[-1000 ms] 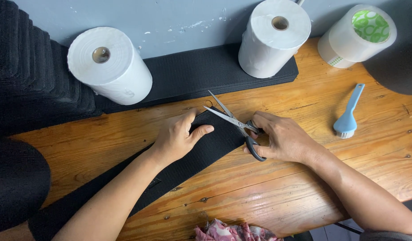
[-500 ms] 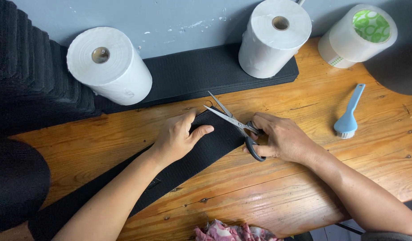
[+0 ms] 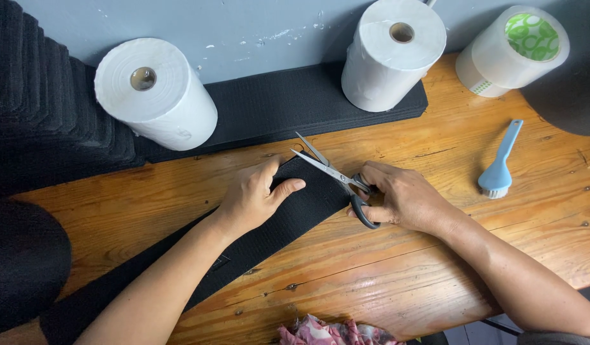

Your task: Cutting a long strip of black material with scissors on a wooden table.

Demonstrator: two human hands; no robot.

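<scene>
A long black fabric strip (image 3: 256, 246) lies slantwise across the wooden table (image 3: 371, 275). My left hand (image 3: 256, 195) presses flat on its upper end, fingers spread. My right hand (image 3: 400, 198) grips the black handles of a pair of scissors (image 3: 336, 176). The steel blades stand apart and point up and left over the strip's end, close to my left thumb.
Two white paper rolls (image 3: 155, 92) (image 3: 392, 54) stand on a black pad (image 3: 275, 102) by the grey wall. A tape roll (image 3: 512, 51) sits at the back right, a blue brush (image 3: 499, 163) beside it. Stacked black fabric (image 3: 39, 115) fills the left; pink cloth (image 3: 333, 332) lies at the near edge.
</scene>
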